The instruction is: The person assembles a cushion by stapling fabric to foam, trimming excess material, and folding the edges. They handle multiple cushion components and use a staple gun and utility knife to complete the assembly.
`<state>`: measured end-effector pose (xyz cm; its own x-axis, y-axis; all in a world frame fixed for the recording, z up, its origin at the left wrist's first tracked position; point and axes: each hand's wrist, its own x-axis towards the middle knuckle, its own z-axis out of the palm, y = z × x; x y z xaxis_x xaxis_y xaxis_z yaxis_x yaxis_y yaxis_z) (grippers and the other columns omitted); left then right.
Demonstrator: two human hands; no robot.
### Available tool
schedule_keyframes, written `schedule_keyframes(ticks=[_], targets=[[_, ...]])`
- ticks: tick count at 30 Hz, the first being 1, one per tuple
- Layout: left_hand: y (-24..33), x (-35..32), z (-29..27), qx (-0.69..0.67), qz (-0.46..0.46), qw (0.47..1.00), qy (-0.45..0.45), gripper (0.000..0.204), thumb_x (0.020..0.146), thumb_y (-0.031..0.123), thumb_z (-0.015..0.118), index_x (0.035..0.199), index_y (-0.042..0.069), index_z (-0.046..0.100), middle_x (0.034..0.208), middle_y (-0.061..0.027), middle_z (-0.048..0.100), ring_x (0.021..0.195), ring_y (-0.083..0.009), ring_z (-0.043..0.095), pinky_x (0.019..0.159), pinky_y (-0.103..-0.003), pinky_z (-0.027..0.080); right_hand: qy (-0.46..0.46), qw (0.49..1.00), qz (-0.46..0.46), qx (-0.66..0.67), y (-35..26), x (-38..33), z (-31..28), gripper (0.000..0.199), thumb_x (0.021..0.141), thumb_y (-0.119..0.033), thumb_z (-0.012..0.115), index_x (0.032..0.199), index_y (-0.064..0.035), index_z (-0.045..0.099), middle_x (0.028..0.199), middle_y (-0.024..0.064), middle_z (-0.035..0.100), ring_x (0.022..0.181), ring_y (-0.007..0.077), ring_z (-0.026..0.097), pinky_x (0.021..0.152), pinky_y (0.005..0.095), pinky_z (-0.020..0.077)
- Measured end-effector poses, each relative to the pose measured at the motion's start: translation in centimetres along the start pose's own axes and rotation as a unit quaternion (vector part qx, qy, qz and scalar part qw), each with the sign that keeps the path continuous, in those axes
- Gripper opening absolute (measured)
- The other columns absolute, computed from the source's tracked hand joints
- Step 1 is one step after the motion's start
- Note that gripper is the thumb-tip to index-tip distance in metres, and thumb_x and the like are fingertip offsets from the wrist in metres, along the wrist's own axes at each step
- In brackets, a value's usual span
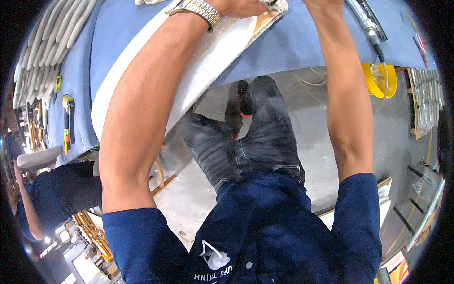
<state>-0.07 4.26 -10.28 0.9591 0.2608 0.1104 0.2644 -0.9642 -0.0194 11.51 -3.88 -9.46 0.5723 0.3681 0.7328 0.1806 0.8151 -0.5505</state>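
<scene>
Navy shirt (265,222) foremost, a worker reaches over a blue-covered table (279,52) beneath both hands. White panel (213,59) lies below the left hand (241,6), its long axis slanting, tan-edged end pointing upper right. Left fingers curl at that end, their hold unclear; the cropped right hand (323,3) cannot be read. Metallic tool (366,23) lies to its right.

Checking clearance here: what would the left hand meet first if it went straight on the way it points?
Just past the small metal piece at its fingertips, the left hand would probably meet the beige edge of the white panel, though depth is unclear.
</scene>
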Motion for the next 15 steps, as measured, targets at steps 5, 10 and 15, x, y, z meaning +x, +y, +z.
schedule_keyframes(ticks=[5,10,15], targets=[[0.1,-0.2,0.2,-0.013,0.024,1.000,0.000,0.026,0.081,0.030,0.069,0.095,0.010,0.077,0.085,-0.0213,0.073,0.085,-0.0392,0.071,0.079,-0.049,0.056,-0.006,0.991,-0.012,-0.131,1.2,0.6,0.2,0.025,0.095,-0.020,0.073,0.080,-0.0057,0.059,0.057,-0.0015,0.055,0.044,0.0099,0.052,0.041,0.0286,0.0403],[0.4,0.5,2.6,0.080,-0.003,0.996,0.032,0.040,0.090,0.046,0.070,0.117,0.017,0.075,0.093,-0.0161,0.076,0.089,-0.0342,0.074,0.080,-0.045,0.060,0.075,0.875,-0.266,-0.397,6.6,2.8,-1.0,0.027,0.093,-0.026,0.074,0.080,-0.0040,0.065,0.058,-0.0005,0.057,0.050,0.0114,0.054,0.047,0.0308,0.0419],[0.2,-6.2,5.1,-0.083,-0.042,0.989,0.119,0.067,0.093,0.042,0.070,0.150,0.015,0.049,0.159,-0.0176,0.043,0.150,-0.0369,0.036,0.121,-0.047,0.034,-0.084,0.968,0.115,-0.206,-1.5,4.8,-0.5,0.028,0.092,-0.028,0.074,0.089,-0.0007,0.068,0.067,0.0145,0.065,0.061,0.0283,0.063,0.057,0.0406,0.0486]])
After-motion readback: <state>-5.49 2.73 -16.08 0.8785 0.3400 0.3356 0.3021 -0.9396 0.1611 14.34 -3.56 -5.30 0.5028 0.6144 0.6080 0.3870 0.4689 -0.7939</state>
